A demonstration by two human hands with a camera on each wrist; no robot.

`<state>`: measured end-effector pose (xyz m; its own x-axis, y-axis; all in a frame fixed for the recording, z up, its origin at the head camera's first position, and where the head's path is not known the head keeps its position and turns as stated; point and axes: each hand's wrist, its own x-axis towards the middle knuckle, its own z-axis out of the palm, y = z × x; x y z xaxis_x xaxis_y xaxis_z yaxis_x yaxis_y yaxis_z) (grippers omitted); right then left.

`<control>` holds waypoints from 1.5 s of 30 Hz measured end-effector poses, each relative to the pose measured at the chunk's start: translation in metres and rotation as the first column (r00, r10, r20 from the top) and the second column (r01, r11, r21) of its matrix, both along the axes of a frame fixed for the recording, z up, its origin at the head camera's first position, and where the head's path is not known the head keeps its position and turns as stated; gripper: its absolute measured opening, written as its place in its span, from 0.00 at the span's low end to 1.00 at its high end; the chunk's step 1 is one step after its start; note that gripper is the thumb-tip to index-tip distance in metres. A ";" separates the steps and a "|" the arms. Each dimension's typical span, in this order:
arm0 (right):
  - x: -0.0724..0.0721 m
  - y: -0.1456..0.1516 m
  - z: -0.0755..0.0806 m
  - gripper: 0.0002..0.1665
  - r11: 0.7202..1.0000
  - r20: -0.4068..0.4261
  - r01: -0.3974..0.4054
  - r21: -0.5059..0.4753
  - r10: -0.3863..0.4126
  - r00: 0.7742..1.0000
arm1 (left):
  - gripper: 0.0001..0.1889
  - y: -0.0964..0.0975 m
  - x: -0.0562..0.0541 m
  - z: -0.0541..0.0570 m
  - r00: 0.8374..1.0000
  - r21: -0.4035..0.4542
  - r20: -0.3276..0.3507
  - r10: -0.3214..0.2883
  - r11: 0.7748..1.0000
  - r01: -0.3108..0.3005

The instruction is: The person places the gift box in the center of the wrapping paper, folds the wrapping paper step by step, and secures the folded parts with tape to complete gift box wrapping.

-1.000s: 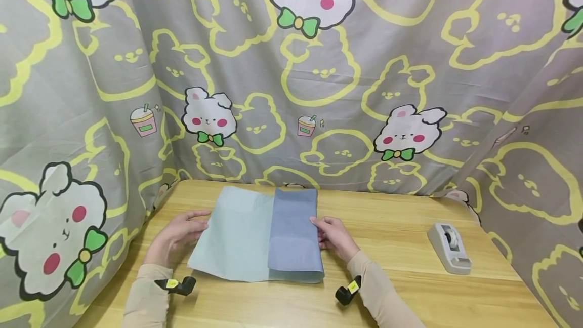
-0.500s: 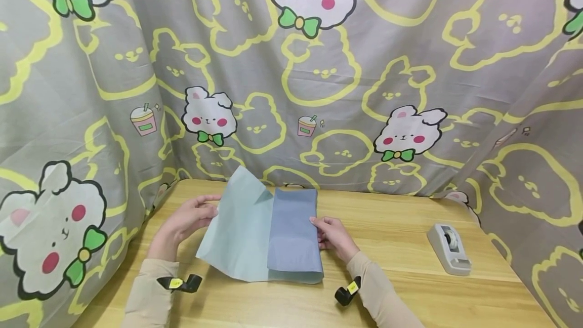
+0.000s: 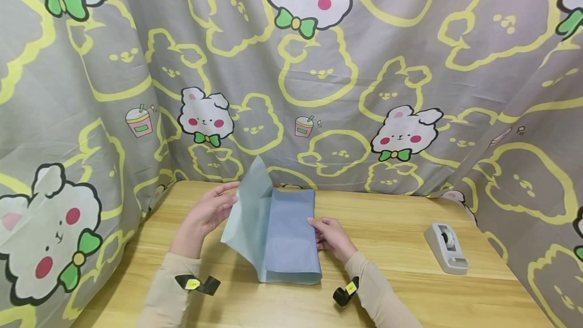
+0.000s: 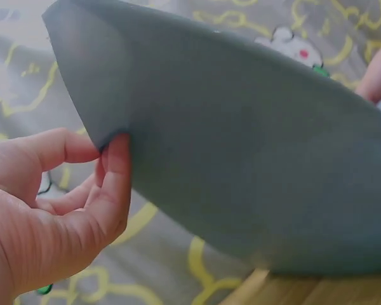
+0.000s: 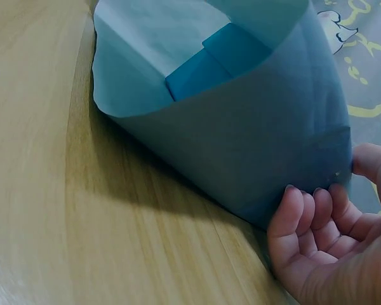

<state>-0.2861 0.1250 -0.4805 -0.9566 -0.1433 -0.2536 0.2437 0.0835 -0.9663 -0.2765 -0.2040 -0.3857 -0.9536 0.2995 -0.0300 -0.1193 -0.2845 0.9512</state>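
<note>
A sheet of wrapping paper [image 3: 291, 237] lies on the table, its right part folded over with the darker blue face up. The pale blue-green left flap [image 3: 248, 206] stands raised and curved. My left hand [image 3: 210, 212] pinches that flap's edge between thumb and fingers, as the left wrist view shows close up. At the right fold, my right hand [image 3: 334, 237] grips the paper, thumb on top and fingers below. Inside the curled paper, the right wrist view shows a bright blue, flat-sided object [image 5: 219, 63], partly hidden by the paper.
A grey tape dispenser [image 3: 446, 248] with a roll in it stands at the right of the wooden table [image 3: 382, 227]. A grey curtain [image 3: 328, 75] with rabbit prints hangs behind and along both sides. Each wrist carries a black strap mount.
My left hand has moved up and to the right, lifting the paper's left flap from nearly flat to steeply raised. My right hand keeps its grip at the right fold.
</note>
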 end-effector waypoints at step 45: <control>-0.003 -0.005 0.004 0.16 0.968 -0.079 0.076 -0.240 -0.097 0.992 | 0.32 0.170 -0.010 -0.043 1.000 -0.314 -0.015 -0.028 0.949 0.022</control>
<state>-0.2890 0.1203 -0.4763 -0.9852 -0.1046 -0.1357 0.1519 -0.1675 -0.9741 -0.2870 -0.0335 -0.4283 -0.9474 0.3013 -0.1083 -0.1037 0.0312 0.9941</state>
